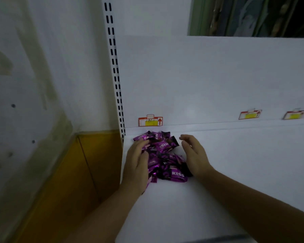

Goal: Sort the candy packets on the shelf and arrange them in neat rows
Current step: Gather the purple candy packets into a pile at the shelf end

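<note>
A loose heap of purple candy packets (pixel 167 162), several marked "KISS", lies between the person's two hands on the white shelf (pixel 235 172). The left hand (pixel 137 163) lies flat along the heap's left edge, its fingers straight and together, the fingertips resting on the farthest packets, so that part of the heap is hidden under the palm; it grasps nothing. The right hand (pixel 195 155) stands on its edge just beside the heap's right side, palm facing the packets, fingers relaxed and slightly bent and holding nothing; the heel of the palm looks to touch the nearest packets, while the fingertips are just clear of the dark packet at the far end. The packets lie crossed and overlapping, in no rows. Beyond the fingertips of both hands, a red and yellow price tag (pixel 150 121) sits at the shelf's back edge, and two more price tags (pixel 250 114) sit well to the right of the right hand. A slotted upright (pixel 115 76) rises beyond the left hand, with a yellow panel (pixel 68 172) to that hand's left.
</note>
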Demonstrator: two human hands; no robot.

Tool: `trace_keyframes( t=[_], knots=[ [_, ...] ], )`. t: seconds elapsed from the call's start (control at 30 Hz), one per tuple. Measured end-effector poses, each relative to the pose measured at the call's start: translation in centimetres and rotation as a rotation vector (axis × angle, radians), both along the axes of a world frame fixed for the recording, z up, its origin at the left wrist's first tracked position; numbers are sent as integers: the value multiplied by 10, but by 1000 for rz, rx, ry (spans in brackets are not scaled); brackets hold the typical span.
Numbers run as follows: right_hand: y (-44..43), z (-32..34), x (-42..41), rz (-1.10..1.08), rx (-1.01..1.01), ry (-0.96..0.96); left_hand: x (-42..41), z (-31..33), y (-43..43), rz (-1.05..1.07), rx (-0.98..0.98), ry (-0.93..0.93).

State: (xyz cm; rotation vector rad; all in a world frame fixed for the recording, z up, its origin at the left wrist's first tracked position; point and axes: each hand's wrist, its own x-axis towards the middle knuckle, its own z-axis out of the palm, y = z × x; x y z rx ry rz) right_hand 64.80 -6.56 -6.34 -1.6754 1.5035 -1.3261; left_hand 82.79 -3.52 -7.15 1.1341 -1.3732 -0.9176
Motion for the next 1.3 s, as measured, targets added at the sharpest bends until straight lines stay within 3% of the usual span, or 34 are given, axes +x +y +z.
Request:
trace_keyframes(
  t=[0.07, 0.27, 0.47, 0.67, 0.73, 0.83, 0.9, 1.1, 1.3],
  knots=[
    [7, 3, 0, -52, -32, 151, 2, -2, 1, 69, -5, 39],
    [43, 9, -11, -3, -25, 611, 4, 3, 1, 157, -4, -117],
    [85, 9, -39, 75, -40, 820, 10, 14, 1, 88, 169, -193],
    [109, 17, -87, 138, -87, 985, 10, 33, 2, 111, 344, -106],
    [115, 17, -101, 152, -103, 1015, 9, 31, 2, 133, 243, -343],
    [123, 18, -124, 155, -98, 1048, -13, 39, 12, 112, -75, -1101],
    [126, 21, -140, 150, -108, 1070, -46, 50, 20, 44, -181, -1280],
    [154, 25, -211, 104, -59, 1126, -171, 81, 41, -149, -135, -1093],
    [195, 28, -311, -56, 25, 1163, -297, 89, 55, -314, -321, -1095]
  ],
)
